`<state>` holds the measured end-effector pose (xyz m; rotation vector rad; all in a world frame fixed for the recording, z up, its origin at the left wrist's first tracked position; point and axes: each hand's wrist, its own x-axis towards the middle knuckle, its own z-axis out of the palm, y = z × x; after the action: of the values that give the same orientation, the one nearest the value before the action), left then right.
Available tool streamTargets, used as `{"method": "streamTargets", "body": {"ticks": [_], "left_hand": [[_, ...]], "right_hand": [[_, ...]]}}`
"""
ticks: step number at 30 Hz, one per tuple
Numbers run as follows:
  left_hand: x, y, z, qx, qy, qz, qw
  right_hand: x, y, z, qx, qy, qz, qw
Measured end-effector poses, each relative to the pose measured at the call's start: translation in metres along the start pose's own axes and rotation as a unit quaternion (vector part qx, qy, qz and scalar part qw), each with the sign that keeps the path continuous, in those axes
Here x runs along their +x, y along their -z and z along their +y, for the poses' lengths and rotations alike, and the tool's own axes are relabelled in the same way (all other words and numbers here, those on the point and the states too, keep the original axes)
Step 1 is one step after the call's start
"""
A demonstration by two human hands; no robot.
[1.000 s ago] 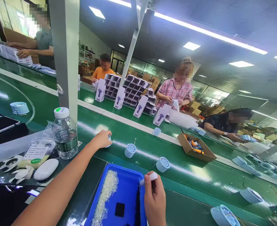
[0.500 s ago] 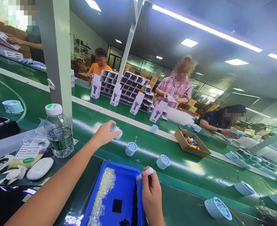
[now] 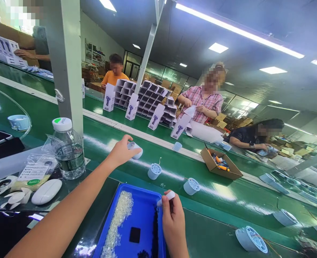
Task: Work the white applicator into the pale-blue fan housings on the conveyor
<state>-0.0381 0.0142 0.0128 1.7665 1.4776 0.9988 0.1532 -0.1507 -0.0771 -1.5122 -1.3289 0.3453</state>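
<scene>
Stretched out over the green belt, my left hand (image 3: 122,152) has its thumb and fingers around a pale blue cylindrical housing (image 3: 138,153). My right hand (image 3: 174,220) is closed on a small white capped tube (image 3: 170,195) above the right rim of a blue tray (image 3: 145,189). Small clear rings (image 3: 122,208) are heaped along the tray's left side, and a strip of small black pieces (image 3: 155,229) runs down its right side. Near my left hand, a fan housing with a spoked face (image 3: 154,171) sits on the belt; a similar housing (image 3: 192,186) stands farther right.
A water bottle (image 3: 68,150), a white oval case (image 3: 46,191) and white fan blades (image 3: 14,197) lie at left beside a grey post (image 3: 67,64). Printed boxes (image 3: 154,116) and a cardboard carton (image 3: 221,165) stand across the belt. Several co-workers are beyond it.
The housings on the belt have shifted slightly rightward. My hands keep nearly the same places and holds. Across the belt, the plaid-sleeved person has raised a bag toward a box.
</scene>
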Motion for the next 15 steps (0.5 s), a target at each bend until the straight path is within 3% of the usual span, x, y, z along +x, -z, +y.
{"method": "streamTargets", "body": {"ticks": [4,7,9,11,15], "left_hand": [[0.003,-0.004,-0.002,-0.162,0.051,0.003,0.986],[0.004,-0.007,0.003,-0.357,0.094,-0.054,0.928],[0.004,-0.007,0.009,-0.466,0.119,-0.077,0.874],[0.002,-0.008,0.013,-0.519,0.145,-0.068,0.840],[-0.003,-0.014,0.014,-0.511,0.154,-0.059,0.844]], "right_hand": [[-0.004,-0.005,-0.008,0.035,0.011,-0.078,0.996],[-0.006,-0.007,-0.015,0.059,0.025,-0.134,0.989],[-0.007,-0.007,-0.017,0.061,0.031,-0.111,0.991],[-0.010,-0.006,-0.018,0.076,0.035,-0.081,0.993],[-0.023,-0.013,-0.017,0.124,0.050,-0.059,0.989]]}}
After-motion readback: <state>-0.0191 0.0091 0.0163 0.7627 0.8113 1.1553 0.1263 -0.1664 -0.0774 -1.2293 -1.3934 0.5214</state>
